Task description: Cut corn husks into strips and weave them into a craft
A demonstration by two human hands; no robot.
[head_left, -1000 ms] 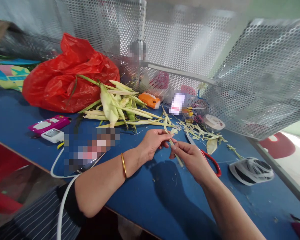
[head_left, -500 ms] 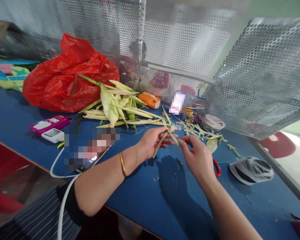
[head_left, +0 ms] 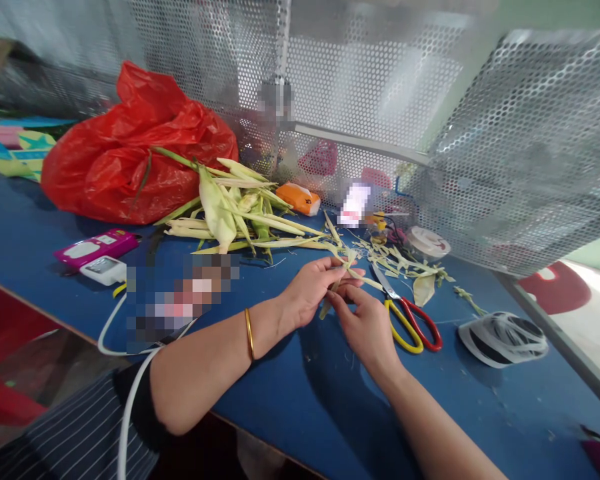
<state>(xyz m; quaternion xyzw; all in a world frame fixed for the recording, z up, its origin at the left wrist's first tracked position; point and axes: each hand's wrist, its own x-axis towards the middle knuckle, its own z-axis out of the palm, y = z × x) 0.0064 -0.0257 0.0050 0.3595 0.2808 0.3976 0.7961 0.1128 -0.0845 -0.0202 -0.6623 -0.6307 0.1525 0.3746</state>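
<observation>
My left hand [head_left: 307,288] pinches a small piece of pale green corn husk [head_left: 369,279] between thumb and fingers. One end of the strip points right; another hangs below the fingers. My right hand [head_left: 367,327] closes its thumb and fingertips on the hanging end, right against my left fingers. Scissors [head_left: 403,302] with one red and one yellow handle lie just right of my right hand. Behind my hands, husk scraps [head_left: 393,259] are scattered on the blue table [head_left: 275,407]. A pile of corn husks [head_left: 219,210] lies to the back left.
A red plastic bag [head_left: 135,153] stands behind the husk pile, with an orange tissue pack [head_left: 298,199] beside it. A spool of clear line [head_left: 503,340] sits at right. A white cable [head_left: 125,427] crosses my left arm. A perforated metal screen [head_left: 360,87] borders the table's back.
My right hand has moved left from the husk's right end to its lower end, beside my left fingers. The scissors, mostly hidden before, now show.
</observation>
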